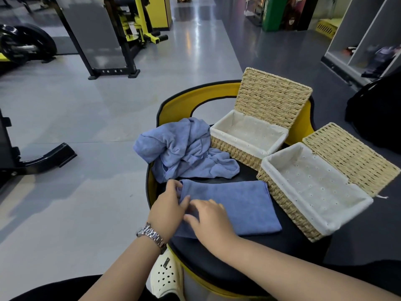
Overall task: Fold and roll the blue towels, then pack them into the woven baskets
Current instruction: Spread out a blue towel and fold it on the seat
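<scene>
A folded blue towel (238,205) lies flat on the black seat (217,261). My left hand (168,209) pinches the towel's left edge, which is curled up. My right hand (211,220) presses on the same end beside it, fingers on the cloth. A heap of crumpled blue towels (184,151) sits behind. Two woven baskets with white cloth lining stand open and empty: the far basket (236,152) and the near basket (288,205), each with its lid tipped back.
The seat has a yellow and black backrest (184,101). Gym machines (121,35) stand on the grey floor to the left. A black bag (375,109) lies at the right. A white clog (165,276) shows below the seat.
</scene>
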